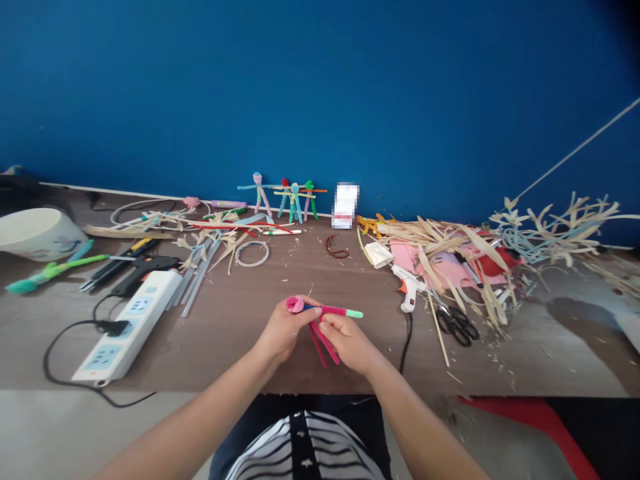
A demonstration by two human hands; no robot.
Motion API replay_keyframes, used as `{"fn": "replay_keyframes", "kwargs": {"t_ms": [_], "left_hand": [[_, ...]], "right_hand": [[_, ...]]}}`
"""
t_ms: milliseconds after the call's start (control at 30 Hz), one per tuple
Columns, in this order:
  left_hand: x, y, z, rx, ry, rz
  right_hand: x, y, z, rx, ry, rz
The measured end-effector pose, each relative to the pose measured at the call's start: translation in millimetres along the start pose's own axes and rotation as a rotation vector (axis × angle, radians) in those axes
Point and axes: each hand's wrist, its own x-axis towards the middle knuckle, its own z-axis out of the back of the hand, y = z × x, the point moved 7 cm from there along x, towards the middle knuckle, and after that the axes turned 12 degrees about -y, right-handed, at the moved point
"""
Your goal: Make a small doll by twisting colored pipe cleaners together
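Between my hands, above the front of the table, is a pipe-cleaner figure (334, 310) in magenta with a pink coiled head, a bit of blue near the neck and a pale green arm tip. My left hand (283, 328) is closed round its head and upper body. The thumb and fingers of my right hand (348, 339) pinch it lower down, by the magenta legs that hang below. Part of the figure is hidden behind my fingers. Several finished pipe-cleaner figures (295, 202) in mixed colours stand against the blue wall.
On the left are a white power strip (135, 327), a black glue gun (145, 272), clear glue sticks (203, 273) and a white bowl (43, 230). To the right lie a white glue gun (411, 290), black-handled scissors (457, 325) and dried husk strips (425, 235). A beaded bracelet (336, 251) lies mid-table.
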Motion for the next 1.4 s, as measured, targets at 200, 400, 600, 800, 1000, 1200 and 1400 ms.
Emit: {"fn": "replay_keyframes", "kwargs": {"t_ms": [200, 400, 600, 800, 1000, 1200, 1400], "left_hand": [[-4, -5, 0.3, -0.016, -0.037, 0.012], [-6, 0, -0.4, -0.045, 0.0, 0.121], [-7, 4, -2.7, -0.047, 0.061, 0.102], [-9, 0, -0.5, 0.009, 0.09, 0.04], [-10, 4, 0.0, -0.068, 0.126, 0.1], [-17, 11, -5.3, -0.197, 0.163, 0.212], [-19, 8, -3.9, -0.094, 0.08, 0.087]], "right_hand": [[3, -15, -8, 0.412, -0.073, -0.269], [5, -16, -7, 0.543, -0.135, -0.288], [0, -25, -8, 0.466, -0.107, -0.415], [-2, -21, -1, 0.405, -0.097, -0.498], [1, -20, 2, 0.454, -0.139, -0.451], [1, -25, 4, 0.45, -0.213, -0.46], [1, -17, 2, 0.433, -0.195, -0.408]]}}
